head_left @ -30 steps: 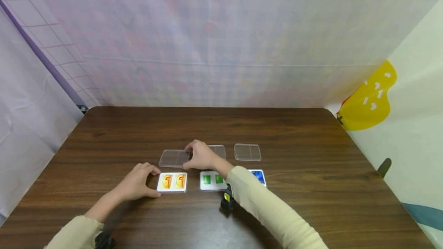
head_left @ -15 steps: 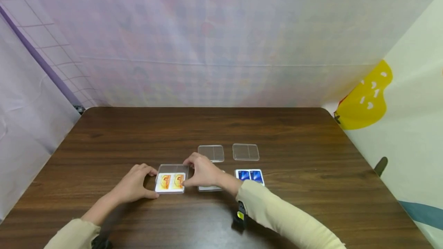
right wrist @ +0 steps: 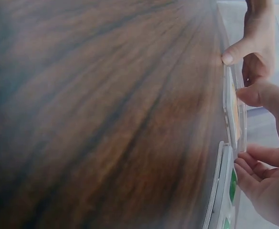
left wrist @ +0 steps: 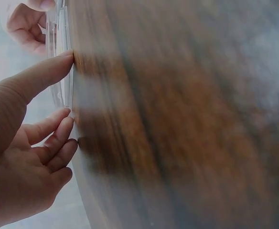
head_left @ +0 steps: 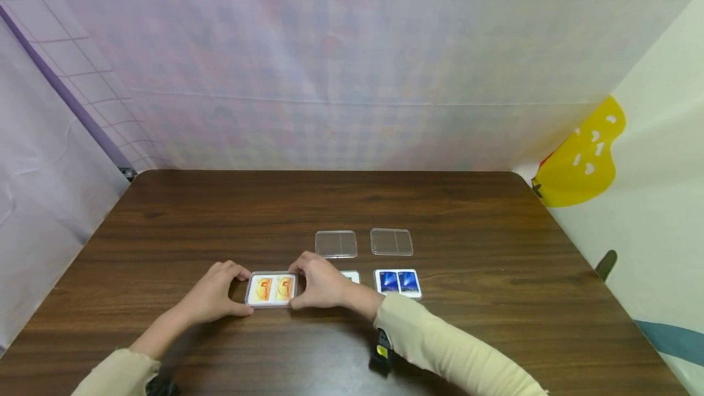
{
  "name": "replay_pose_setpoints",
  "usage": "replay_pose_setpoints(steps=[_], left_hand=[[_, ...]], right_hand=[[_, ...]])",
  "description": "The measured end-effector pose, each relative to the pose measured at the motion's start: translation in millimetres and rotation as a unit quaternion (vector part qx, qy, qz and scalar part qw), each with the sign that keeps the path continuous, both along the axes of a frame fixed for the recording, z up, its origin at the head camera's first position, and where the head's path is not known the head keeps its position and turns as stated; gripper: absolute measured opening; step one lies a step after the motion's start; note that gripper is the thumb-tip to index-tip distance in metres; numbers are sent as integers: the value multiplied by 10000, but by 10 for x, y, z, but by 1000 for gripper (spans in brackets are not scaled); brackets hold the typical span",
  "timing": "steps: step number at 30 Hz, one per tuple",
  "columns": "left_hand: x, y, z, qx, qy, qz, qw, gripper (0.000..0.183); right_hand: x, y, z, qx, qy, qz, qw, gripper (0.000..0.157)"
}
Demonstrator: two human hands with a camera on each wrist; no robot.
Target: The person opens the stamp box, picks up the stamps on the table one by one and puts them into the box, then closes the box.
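Note:
My left hand (head_left: 216, 292) holds a flat case (head_left: 272, 303) by its left side, thumb at the near corner and fingers at the far one. Two orange pictures (head_left: 264, 289) show in it. Over this case my right hand (head_left: 326, 283) pinches a clear plastic lid (right wrist: 243, 126) at its right end. From the head the lid lines up with the case; in the right wrist view a narrow gap shows between them. A second case with green pictures (right wrist: 233, 186) lies under my right hand, mostly hidden from the head view.
Right of the hands lies a third case with two blue pictures (head_left: 398, 283). Behind the cases are two clear lids, a left lid (head_left: 336, 244) and a right lid (head_left: 392, 242). The brown wooden table (head_left: 467, 225) ends at a curtain (head_left: 352, 78) at the back.
My right hand has brought the clear lid from behind the orange case toward me and lowered it over the case. My left hand has stayed at the case's left side.

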State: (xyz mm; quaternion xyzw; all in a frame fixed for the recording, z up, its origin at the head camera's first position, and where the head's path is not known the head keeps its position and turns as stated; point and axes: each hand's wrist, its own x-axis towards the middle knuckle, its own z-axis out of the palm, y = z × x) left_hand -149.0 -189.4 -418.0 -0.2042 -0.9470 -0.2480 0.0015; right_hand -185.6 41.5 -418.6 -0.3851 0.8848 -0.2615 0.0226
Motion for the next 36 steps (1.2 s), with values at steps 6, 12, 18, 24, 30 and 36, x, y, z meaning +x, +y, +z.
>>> replay_pose_setpoints(steps=[6,12,18,24,30,36], left_hand=[[12,-10,12,-11,-29,-14,10000,55],[17,-20,28,-28,-116,23,9999,55],[14,-21,43,-80,-174,96,9998,53],[1,-12,53,-202,-89,49,9997,53],[3,20,57,-379,-72,73,9992,56],[52,90,113,-862,128,180,9960,71]], right_hand=[[4,-18,-22,218,195,-56,9996,49],[19,-62,-12,464,266,-120,9985,52],[24,-101,1,687,377,-135,9968,51],[7,-135,33,1082,661,-89,9919,51],[12,-114,69,1263,508,-41,9907,62],[-67,113,113,559,-99,59,9984,77]])
